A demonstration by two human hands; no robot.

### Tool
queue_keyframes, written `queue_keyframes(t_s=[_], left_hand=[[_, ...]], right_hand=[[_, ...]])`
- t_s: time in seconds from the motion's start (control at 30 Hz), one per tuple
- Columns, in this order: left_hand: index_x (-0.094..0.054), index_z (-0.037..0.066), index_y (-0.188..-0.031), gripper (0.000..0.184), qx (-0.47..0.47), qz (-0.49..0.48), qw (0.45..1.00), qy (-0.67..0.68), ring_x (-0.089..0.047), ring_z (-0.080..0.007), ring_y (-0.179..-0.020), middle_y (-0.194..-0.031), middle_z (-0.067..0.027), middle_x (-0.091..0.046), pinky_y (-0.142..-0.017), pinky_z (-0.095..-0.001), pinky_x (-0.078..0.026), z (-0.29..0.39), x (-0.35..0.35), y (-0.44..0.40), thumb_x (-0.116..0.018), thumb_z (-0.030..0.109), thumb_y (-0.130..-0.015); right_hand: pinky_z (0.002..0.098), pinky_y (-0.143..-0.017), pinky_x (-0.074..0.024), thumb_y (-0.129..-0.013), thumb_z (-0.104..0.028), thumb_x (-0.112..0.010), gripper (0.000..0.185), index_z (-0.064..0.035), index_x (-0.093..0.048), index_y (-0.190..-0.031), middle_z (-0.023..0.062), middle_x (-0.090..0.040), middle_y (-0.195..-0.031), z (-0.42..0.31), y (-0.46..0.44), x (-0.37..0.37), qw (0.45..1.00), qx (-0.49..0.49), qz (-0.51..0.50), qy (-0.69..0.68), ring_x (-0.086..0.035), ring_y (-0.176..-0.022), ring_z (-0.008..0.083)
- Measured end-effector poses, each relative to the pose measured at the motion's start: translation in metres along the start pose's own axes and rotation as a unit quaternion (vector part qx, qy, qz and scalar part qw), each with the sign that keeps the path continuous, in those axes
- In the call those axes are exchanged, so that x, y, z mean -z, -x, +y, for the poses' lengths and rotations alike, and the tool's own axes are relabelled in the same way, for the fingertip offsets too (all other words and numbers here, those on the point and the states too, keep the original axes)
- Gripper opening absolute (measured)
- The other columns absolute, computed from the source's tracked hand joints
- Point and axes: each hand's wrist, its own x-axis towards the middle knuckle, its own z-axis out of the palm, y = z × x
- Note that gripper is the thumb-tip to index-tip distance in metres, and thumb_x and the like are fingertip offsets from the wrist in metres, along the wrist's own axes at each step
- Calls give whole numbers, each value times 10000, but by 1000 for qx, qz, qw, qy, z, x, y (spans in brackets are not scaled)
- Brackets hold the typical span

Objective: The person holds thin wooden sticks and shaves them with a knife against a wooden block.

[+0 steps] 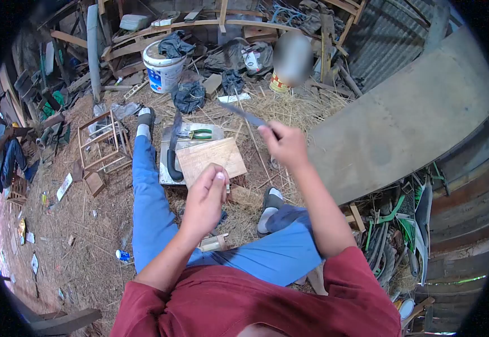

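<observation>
My right hand [285, 147] is closed round the handle of a knife [250, 117], whose blade points up and left, away from my body. My left hand [204, 199] is pinched shut in front of a wooden board [208, 157]. A small pale bit shows beside its fingers, too little to name. The board lies tilted on a low, worn stand [164, 175] between my legs. Also on the stand are pliers [200, 134] with green handles and a large blade with a black handle [172, 165].
A small wooden frame [105, 143] stands on the straw-covered ground at left. Behind the stand are a white bucket [163, 72] and black plastic bags [188, 97]. A large panel [396, 123] slopes at right. Another person [5, 137] sits far left.
</observation>
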Motion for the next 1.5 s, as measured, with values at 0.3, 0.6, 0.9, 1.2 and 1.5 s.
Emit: queue_keyframes(t_s=[0.3,0.6,0.9,1.2,1.5], left_hand=[[-553,55,-1020,154,6,24,999,46,-354,-29,-565,-683,60,-428,-501,-223,-289,-6,1,-9,-481,177,-1080],[-631,75,-1026,144,3,93,996,16,-369,-19,-517,-689,62,-495,-444,-217,-264,-13,1,-9,-553,195,-1050],[-596,30,-1033,135,-4,48,999,-15,-428,-20,-645,-717,50,-484,-576,-215,-363,6,3,-2,-517,136,-1064],[-629,63,-1031,125,-5,97,994,-53,-402,-14,-529,-699,53,-530,-453,-215,-290,-22,10,-7,-554,162,-1041],[-589,73,-1043,150,-40,30,998,24,-327,-4,-504,-660,73,-451,-440,-208,-237,3,7,-1,-505,192,-1076]], right_hand=[[437,-520,-455,-950,-385,-656,351,-74,-612,-793,159,-605,-650,-19,19,-12,998,12,-25,-52,-611,-566,362],[432,-496,-441,-922,-366,-678,363,-75,-562,-737,129,-571,-610,-25,21,-21,990,138,-24,-25,-599,-545,340],[447,-506,-418,-979,-367,-616,374,-72,-563,-755,154,-562,-597,3,7,-7,998,-40,42,-28,-593,-555,369],[432,-492,-441,-885,-286,-689,313,-80,-533,-709,118,-539,-613,-43,28,-20,979,193,-47,-39,-593,-553,334],[409,-497,-395,-992,-316,-617,369,-37,-544,-762,135,-506,-560,17,-1,-7,994,-63,76,-34,-526,-498,307]])
